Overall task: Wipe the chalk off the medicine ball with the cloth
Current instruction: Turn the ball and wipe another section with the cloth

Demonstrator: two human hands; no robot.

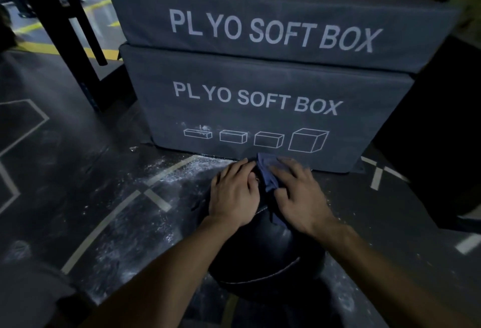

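A black medicine ball (263, 257) with stitched seams sits on the dark gym floor, low in the middle of the view. My left hand (234, 195) lies flat on its far upper left side, fingers straight. My right hand (299, 197) presses a blue-grey cloth (270, 174) onto the ball's far upper right side, fingers spread over the cloth. Part of the cloth bunches up between my two hands and hangs down over the ball. No chalk is plainly visible on the dark ball surface.
Two stacked grey plyo soft boxes (260, 104) stand right behind the ball. White chalk dust (182, 171) is scattered on the floor to the left. A black rack upright (65, 23) stands at the far left, and a dark block (437, 132) at the right.
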